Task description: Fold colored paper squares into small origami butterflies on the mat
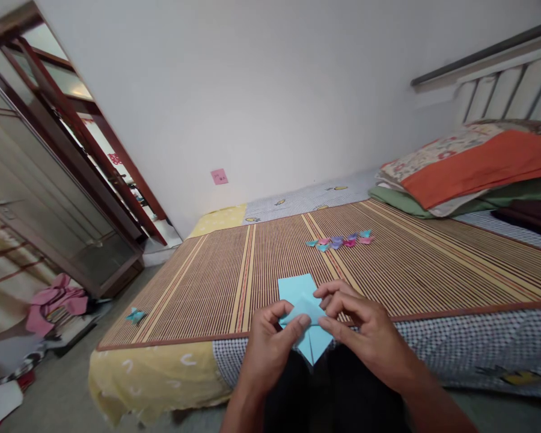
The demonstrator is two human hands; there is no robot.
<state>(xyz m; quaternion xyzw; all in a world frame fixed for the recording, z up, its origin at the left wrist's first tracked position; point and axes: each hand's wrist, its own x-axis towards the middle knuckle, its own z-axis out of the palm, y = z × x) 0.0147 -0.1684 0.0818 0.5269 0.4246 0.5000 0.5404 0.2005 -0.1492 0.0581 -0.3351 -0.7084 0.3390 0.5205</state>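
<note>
1. The paper (307, 310), light blue, is held up in front of the mat (198, 294), at the middle of its near edge as seen from here.
2. Its lower end comes to a point, with a seam down the middle, and hangs past that edge, above the person's dark-clad legs (324, 391). A flat, square-cornered part shows behind; I cannot tell whether it belongs to the same sheet.
3. The left hand (273, 337) pinches the paper at its left side, thumb pressed flat on the front, fingers curled at the edge.
4. The right hand (365, 325) touches the paper's right side with thumb and fingertips, the fingers bent and slightly parted. I cannot tell whether it pinches.
5. A cluster of folded pieces (337, 242), blue, pink and purple, lies toward the mat's far right corner, well in from the edges.
6. A single blue piece (135, 315) lies by the left edge, near the near left corner.
7. Pillows (482, 171) are piled beyond the right edge, near the far right corner.
</note>
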